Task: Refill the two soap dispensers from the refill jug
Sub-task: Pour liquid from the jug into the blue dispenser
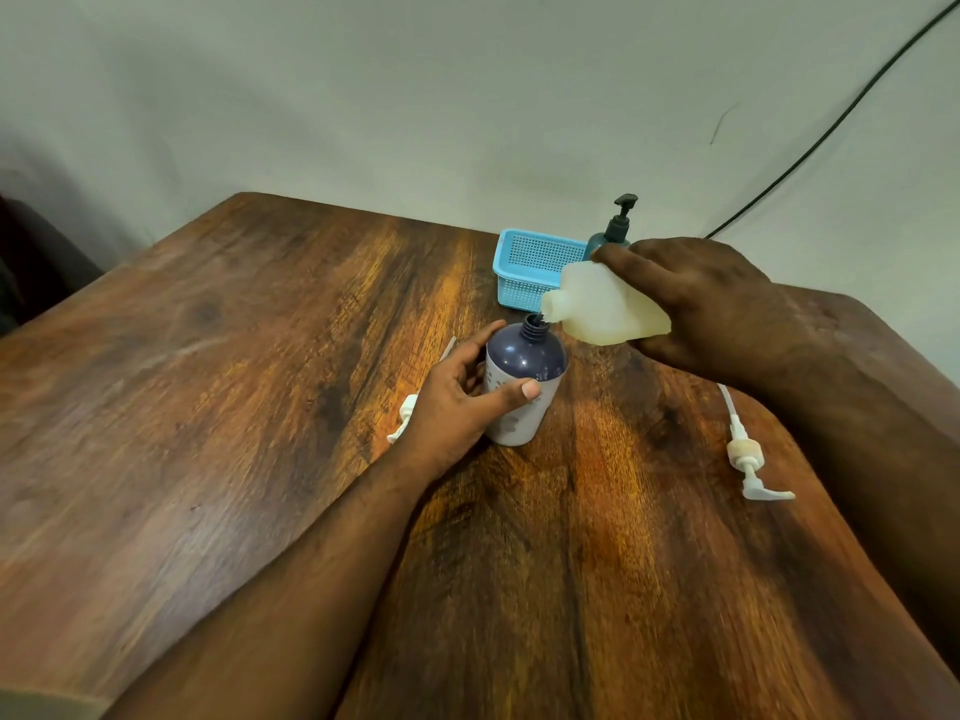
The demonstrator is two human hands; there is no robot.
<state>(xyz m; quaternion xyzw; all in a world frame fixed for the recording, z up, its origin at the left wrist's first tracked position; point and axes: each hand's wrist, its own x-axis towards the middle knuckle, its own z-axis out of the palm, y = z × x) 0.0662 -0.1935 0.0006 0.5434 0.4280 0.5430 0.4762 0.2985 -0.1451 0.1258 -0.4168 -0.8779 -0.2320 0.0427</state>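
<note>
Two soap dispensers are in view. One, a dark blue bottle [524, 376] with a pale lower body, stands upright just right of the frame's centre on the wooden table [208, 407], its threaded neck open with no pump fitted. The left hand [457, 407] wraps around its lower body, thumb across the front and fingers behind, holding it steady. The second, a teal dispenser [615, 228] with its dark pump still on, stands further up the frame near the wall, partly hidden by the right hand.

One refill jug [608, 309], translucent and off-white, is tipped on its side in the right hand [711, 304], which grips it firmly around the body. Its spout sits directly above the open neck, just touching or nearly so; I cannot tell whether liquid is flowing.

Two loose white pumps lie on the table: one pump [748, 454] at the right, its tube running up under the right forearm, and another pump [404, 415] mostly hidden behind the left hand. One light blue basket [530, 267] sits just left of the teal dispenser.
</note>
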